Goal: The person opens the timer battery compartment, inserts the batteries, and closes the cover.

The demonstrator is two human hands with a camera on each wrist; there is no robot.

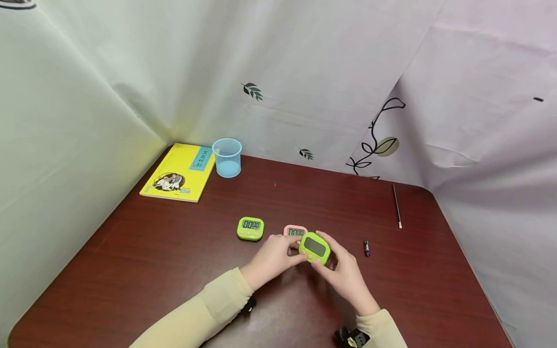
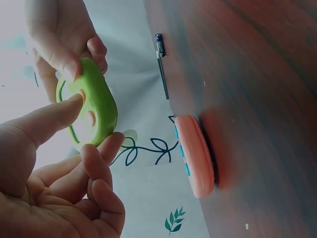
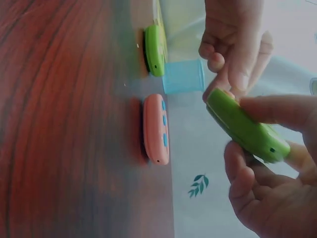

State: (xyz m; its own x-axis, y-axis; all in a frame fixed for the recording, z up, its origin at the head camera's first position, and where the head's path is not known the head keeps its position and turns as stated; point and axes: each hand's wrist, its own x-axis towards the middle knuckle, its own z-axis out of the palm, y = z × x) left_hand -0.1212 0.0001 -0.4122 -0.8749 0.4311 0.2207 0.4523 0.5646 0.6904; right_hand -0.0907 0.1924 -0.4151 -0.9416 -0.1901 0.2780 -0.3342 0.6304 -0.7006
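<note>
Both hands hold a green digital timer (image 1: 315,247) above the table, its screen showing no digits. My left hand (image 1: 273,255) pinches its left side, with the thumb (image 2: 59,116) on a button at the front and the fingertips at the back edge. On the other side my right hand (image 1: 346,276) grips the timer between thumb and fingers. A pink timer (image 3: 156,130) with blue buttons lies on the table just behind, partly covered by the hand and held timer in the head view. Left of it lies a second green timer (image 1: 250,228) reading zeros.
A yellow book (image 1: 183,166) lies at the back left, with a clear blue cup (image 1: 227,159) beside it. To the right are a small dark purple item (image 1: 367,248) and a dark pencil (image 1: 397,205). White printed cloth (image 1: 296,106) hangs around the table.
</note>
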